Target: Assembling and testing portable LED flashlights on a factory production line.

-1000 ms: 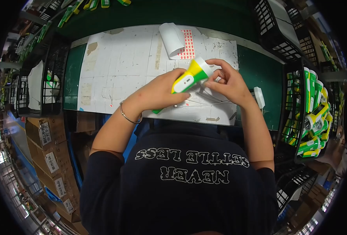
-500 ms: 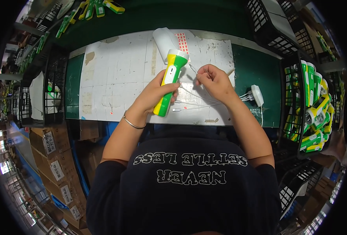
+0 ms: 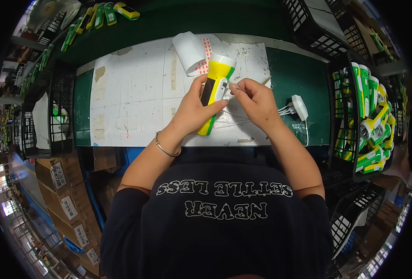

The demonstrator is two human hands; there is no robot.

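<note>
A yellow and green flashlight (image 3: 220, 69) stands nearly upright in the picture, its white head away from me. My left hand (image 3: 192, 109) is closed around its body, thumb across the front, beside a dark panel and a white switch plate. Close against the flashlight's right side, my right hand (image 3: 258, 103) pinches the end of a thin white charging cable (image 3: 236, 88). The fingers cover most of the plug, so whether it sits in the flashlight cannot be told. Other white cables run beneath my hands to a white charger block (image 3: 300, 108) at the right.
A curled white sheet (image 3: 187, 51) and a sheet of red stickers (image 3: 207, 46) lie behind the flashlight on the white board (image 3: 131, 93). A black crate (image 3: 353, 160) full of flashlights stands right, another crate (image 3: 59, 139) left. Several flashlights (image 3: 127, 11) lie at the back left.
The flashlight has moved slightly right and turned about its length, bringing the dark panel into view. My right hand has brought the cable end up to the flashlight's side.
</note>
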